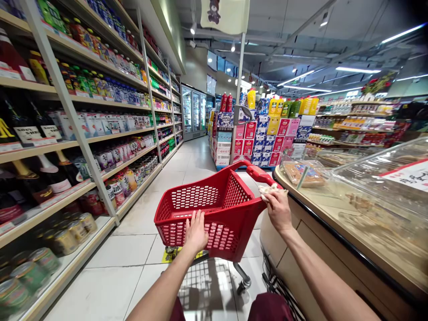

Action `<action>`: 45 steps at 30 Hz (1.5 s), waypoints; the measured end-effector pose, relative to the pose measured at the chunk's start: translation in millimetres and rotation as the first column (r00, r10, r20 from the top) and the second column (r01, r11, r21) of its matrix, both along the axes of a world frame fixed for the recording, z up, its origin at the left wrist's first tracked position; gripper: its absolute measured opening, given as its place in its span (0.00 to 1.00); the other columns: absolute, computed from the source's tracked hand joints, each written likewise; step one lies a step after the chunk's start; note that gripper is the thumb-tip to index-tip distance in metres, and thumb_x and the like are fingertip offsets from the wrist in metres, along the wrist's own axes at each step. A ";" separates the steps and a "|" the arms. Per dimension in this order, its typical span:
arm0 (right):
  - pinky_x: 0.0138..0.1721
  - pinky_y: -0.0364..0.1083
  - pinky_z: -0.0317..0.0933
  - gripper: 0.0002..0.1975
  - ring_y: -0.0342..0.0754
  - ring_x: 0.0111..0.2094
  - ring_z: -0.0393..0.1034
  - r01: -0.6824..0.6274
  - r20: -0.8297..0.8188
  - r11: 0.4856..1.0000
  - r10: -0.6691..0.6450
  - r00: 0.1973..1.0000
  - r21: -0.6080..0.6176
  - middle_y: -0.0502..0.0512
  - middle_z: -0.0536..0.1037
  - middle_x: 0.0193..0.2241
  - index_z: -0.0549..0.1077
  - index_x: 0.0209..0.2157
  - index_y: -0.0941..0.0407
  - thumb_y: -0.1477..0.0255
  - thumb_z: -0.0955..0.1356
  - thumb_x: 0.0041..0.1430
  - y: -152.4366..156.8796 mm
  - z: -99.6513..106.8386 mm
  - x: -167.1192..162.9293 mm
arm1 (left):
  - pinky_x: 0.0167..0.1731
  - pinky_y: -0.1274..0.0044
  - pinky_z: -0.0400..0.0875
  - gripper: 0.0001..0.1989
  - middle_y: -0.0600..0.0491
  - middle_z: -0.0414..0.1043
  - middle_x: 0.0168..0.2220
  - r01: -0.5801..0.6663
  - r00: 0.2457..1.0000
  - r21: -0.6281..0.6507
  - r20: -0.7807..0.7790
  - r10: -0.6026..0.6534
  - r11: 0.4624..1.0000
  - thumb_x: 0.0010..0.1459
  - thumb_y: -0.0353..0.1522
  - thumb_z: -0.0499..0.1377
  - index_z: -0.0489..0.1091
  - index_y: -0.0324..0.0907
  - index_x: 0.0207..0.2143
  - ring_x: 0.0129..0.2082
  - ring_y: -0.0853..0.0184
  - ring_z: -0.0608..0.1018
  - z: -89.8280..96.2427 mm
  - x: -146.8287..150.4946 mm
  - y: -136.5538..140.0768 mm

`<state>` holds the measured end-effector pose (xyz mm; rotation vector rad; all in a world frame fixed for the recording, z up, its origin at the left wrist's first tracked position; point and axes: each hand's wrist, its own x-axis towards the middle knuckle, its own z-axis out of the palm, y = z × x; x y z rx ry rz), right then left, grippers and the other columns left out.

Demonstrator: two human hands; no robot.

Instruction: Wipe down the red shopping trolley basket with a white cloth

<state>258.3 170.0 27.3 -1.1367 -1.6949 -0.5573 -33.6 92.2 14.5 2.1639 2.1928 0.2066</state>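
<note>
A red plastic shopping cart [217, 214] stands sideways before me, its perforated basket holding nothing that I can see. My left hand [196, 232] rests against the near side of the basket, fingers stretched out toward the rim and gripping nothing. At the right end of the cart, my right hand [279, 208] is closed on a crumpled whitish cloth [266, 191]. The cloth is pressed against the red handle [259, 174] near its lower end. The palm side of each hand is hidden.
Drink shelves [117, 167] line the left side. Close on the right is a display counter [301, 196] with clear covers and packaged food. Stacked drink cartons [245, 142] stand ahead around a metal pole [239, 76]. Tiled floor [133, 247] runs toward glass-door fridges [194, 111].
</note>
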 end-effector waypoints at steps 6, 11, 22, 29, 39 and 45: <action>0.38 0.48 0.63 0.13 0.49 0.38 0.65 -0.087 0.019 0.983 0.091 0.996 -0.164 0.58 0.71 0.35 0.73 0.34 0.54 0.71 0.58 0.57 -38.9 -60.5 -30.9 | 0.58 0.63 0.38 0.38 0.52 0.36 0.63 0.003 1.000 -0.005 0.020 -0.003 1.000 0.46 0.32 0.49 0.41 0.37 0.60 0.62 0.62 0.39 1.6 -3.9 -0.4; 0.44 0.52 0.61 0.13 0.52 0.45 0.62 -0.072 -0.066 0.995 0.067 0.996 -0.067 0.60 0.69 0.40 0.72 0.36 0.55 0.73 0.58 0.56 -35.9 -44.5 -25.5 | 0.57 0.60 0.39 0.38 0.51 0.35 0.63 -0.009 0.999 -0.030 0.031 0.010 1.000 0.45 0.31 0.48 0.40 0.37 0.60 0.62 0.61 0.38 4.6 -5.2 -0.5; 0.38 0.49 0.64 0.11 0.50 0.42 0.65 -0.145 0.083 0.962 0.167 0.982 -0.230 0.57 0.71 0.39 0.71 0.35 0.53 0.74 0.58 0.56 -43.6 -88.9 -43.4 | 0.57 0.59 0.39 0.38 0.52 0.35 0.63 0.010 0.999 -0.030 0.052 -0.009 0.999 0.45 0.31 0.49 0.40 0.38 0.60 0.62 0.62 0.38 2.5 -7.2 -0.6; 0.42 0.51 0.62 0.16 0.51 0.42 0.64 -0.171 0.017 0.957 0.180 0.983 -0.235 0.59 0.70 0.38 0.69 0.41 0.55 0.78 0.57 0.53 -35.2 -74.3 -73.0 | 0.58 0.60 0.35 0.39 0.54 0.39 0.63 0.043 0.996 -0.026 0.074 -0.041 0.999 0.42 0.25 0.48 0.41 0.40 0.60 0.62 0.64 0.39 3.2 -10.5 -1.8; 0.41 0.49 0.62 0.15 0.50 0.41 0.64 -0.335 0.011 0.918 0.345 0.938 -0.211 0.58 0.70 0.37 0.69 0.41 0.54 0.77 0.57 0.55 -40.1 -67.6 -132.0 | 0.58 0.64 0.34 0.37 0.50 0.43 0.62 -0.002 0.994 -0.014 0.110 0.004 1.000 0.42 0.22 0.46 0.46 0.38 0.58 0.61 0.67 0.44 -0.1 -52.5 -5.8; 0.36 0.44 0.63 0.13 0.46 0.35 0.66 -0.454 0.107 0.847 0.496 0.862 -0.275 0.54 0.71 0.31 0.70 0.37 0.54 0.78 0.57 0.57 -67.3 -85.2 -168.8 | 0.59 0.66 0.37 0.36 0.52 0.43 0.62 -0.075 0.987 0.001 0.143 0.074 0.997 0.43 0.22 0.46 0.46 0.39 0.58 0.61 0.68 0.44 -4.4 -80.4 -11.3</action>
